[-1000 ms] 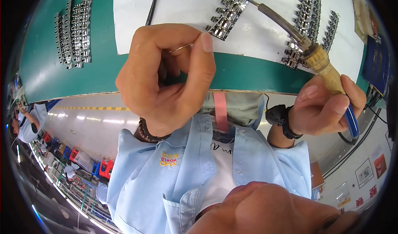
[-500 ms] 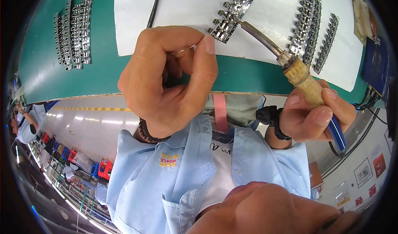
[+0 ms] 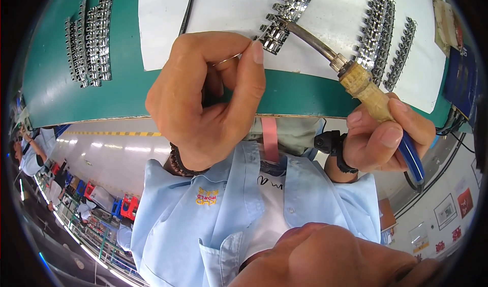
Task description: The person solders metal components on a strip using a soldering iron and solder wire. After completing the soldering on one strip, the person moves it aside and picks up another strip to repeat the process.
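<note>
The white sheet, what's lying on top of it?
On the white sheet lie rows of small metal clips and a black cable. The left hand covers part of its lower edge.

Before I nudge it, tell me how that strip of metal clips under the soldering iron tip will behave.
The strip of metal clips is made of many small linked pieces, so it would probably bend and snake rather than slide stiffly. It looks thin and light, likely to skid on the smooth white sheet. Lying flat, it should not roll.

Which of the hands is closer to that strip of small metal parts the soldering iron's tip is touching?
Left. The left hand has its fingertips right beside the strip of metal parts, feeding thin wire; the right hand grips the soldering iron handle farther off.
</note>
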Demonstrator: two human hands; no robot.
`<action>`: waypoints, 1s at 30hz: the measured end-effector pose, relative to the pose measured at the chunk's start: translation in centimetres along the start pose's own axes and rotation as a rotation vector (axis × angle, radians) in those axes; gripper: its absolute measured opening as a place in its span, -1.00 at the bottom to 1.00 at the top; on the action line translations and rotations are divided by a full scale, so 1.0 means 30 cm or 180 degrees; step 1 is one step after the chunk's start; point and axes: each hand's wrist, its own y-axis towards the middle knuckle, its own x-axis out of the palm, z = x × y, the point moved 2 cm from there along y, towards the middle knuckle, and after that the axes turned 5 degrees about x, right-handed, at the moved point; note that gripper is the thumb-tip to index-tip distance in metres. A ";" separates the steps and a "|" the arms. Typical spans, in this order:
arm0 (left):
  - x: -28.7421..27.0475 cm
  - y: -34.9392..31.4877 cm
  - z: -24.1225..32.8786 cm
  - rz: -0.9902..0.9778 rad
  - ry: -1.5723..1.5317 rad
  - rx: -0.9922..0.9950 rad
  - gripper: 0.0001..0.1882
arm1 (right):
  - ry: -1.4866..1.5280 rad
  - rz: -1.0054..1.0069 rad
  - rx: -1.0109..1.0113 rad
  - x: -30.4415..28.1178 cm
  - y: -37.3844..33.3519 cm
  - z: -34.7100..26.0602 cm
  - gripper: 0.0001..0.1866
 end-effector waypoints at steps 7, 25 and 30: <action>-0.002 0.004 0.002 -0.0088 0.0076 0.0028 -0.90 | -0.0156 0.0171 -0.0035 0.012 0.000 -0.004 -0.58; 0.000 0.000 -0.004 -0.0061 0.0027 0.0098 -0.89 | -0.0336 0.0659 0.0914 0.002 -0.002 -0.034 -0.52; -0.002 0.004 -0.004 -0.0123 0.0100 0.0079 -0.90 | -0.0314 0.0601 0.0896 0.001 0.004 -0.033 -0.55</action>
